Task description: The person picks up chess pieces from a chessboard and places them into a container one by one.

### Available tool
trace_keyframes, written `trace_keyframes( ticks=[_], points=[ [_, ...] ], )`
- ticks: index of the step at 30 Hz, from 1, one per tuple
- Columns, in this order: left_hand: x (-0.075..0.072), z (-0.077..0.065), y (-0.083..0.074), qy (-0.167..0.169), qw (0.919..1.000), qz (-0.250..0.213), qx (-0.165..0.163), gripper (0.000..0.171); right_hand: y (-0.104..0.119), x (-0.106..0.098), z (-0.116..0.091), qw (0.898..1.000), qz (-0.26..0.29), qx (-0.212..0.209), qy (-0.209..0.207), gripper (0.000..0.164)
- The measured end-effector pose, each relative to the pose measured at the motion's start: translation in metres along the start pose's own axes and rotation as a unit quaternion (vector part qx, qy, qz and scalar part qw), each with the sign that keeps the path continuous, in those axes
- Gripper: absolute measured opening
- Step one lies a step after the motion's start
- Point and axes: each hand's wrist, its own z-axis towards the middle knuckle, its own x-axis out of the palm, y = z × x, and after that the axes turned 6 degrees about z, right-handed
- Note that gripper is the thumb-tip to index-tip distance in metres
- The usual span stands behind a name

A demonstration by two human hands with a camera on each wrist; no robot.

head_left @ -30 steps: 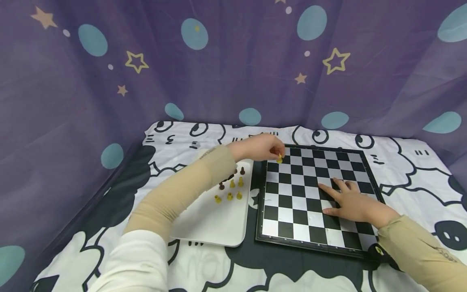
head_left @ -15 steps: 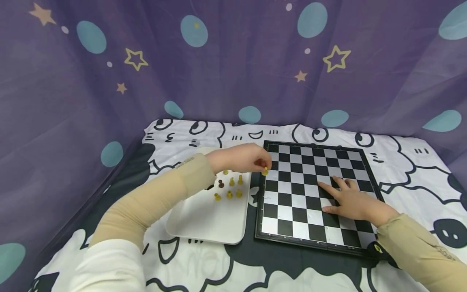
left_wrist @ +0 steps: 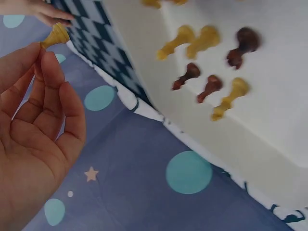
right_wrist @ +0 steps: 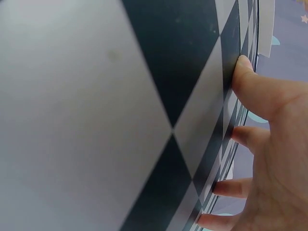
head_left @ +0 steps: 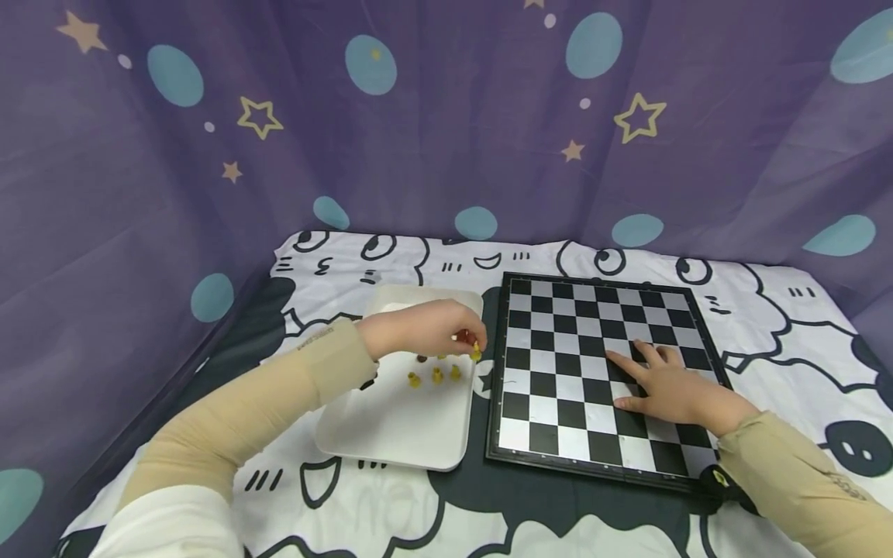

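Observation:
My left hand [head_left: 436, 327] pinches a small yellow chess piece [left_wrist: 57, 34] between thumb and fingertips. It is over the right side of a white tray [head_left: 391, 434], near the gap beside the chessboard [head_left: 519, 457]. Several yellow and brown pieces lie in the tray, among them a yellow one [head_left: 437, 376] and a dark brown one [left_wrist: 248, 41]; the hand hides part of them in the head view. With fingers spread, my right hand [head_left: 677, 391] rests on the right half of the black-and-white board. Its fingertips [right_wrist: 243, 62] touch the squares in the right wrist view.
Tray and board lie side by side on a cloth [head_left: 391, 511] with cartoon faces. A purple curtain [head_left: 432, 139] with stars and blue ovals hangs behind. A black round object [head_left: 718, 480] sits at the board's near right corner, partly under the right sleeve.
My left hand has moved left and nearer, from the board's far left corner to above the tray, still pinching the yellow chess piece. The right hand stays in place.

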Motion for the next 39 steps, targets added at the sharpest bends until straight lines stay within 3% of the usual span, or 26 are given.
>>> trace_keyframes(
  ticks=[7,13,28,39],
  points=[
    [0.016,-0.016,0.003,0.014,0.9996,-0.015,-0.017,0.01,0.0,-0.001,0.0,1.0,0.001,-0.001,0.001,0.085],
    [0.027,-0.025,0.001,0.023,0.9997,-0.008,-0.002,0.009,0.001,-0.001,0.001,1.0,0.0,0.004,0.001,0.085],
    [0.052,-0.025,0.002,0.067,0.9977,0.004,0.002,0.01,0.0,0.0,0.001,1.0,0.0,0.003,0.004,0.086],
    [0.054,-0.023,-0.002,0.083,0.9962,0.02,-0.019,0.009,0.0,0.001,0.0,1.0,-0.005,-0.005,-0.007,0.084]
  ],
)
